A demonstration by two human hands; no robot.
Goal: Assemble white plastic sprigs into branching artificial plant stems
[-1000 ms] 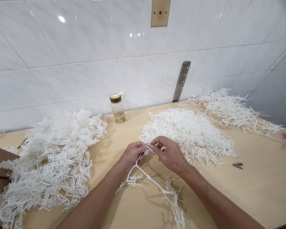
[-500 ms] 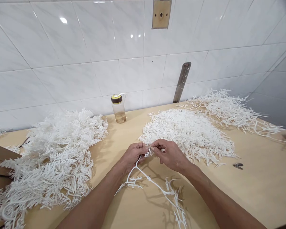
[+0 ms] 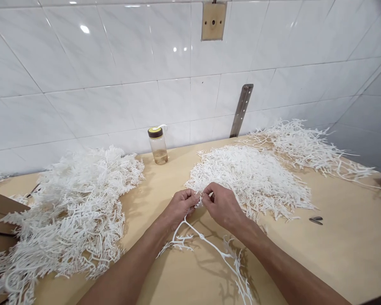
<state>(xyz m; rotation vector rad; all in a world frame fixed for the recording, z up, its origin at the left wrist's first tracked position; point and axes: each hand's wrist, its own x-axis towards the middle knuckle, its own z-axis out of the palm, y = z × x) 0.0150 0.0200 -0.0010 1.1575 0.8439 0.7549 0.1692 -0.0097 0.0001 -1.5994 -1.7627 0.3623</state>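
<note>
My left hand (image 3: 183, 205) pinches a white branching plastic stem (image 3: 209, 242) near its top. The stem's forked twigs hang down between my forearms over the table. Close beside it, my right hand (image 3: 220, 203) has thumb and forefinger pressed together at a small white sprig (image 3: 199, 200) between the two hands. How the sprig meets the stem is hidden by my fingers. Just behind my hands spreads a heap of small white sprigs (image 3: 244, 176).
A large pile of white branched pieces (image 3: 82, 212) lies on the left, with more white branches (image 3: 305, 146) at the back right. A bottle (image 3: 159, 146) stands near the wall. Small metal snips (image 3: 316, 220) lie at the right. A metal bracket (image 3: 241, 111) leans on the tiles.
My right hand has turned slightly, its fingers curling closer together at the sprig. The hanging stem has swung a little to the right. My left hand stays nearly in place.
</note>
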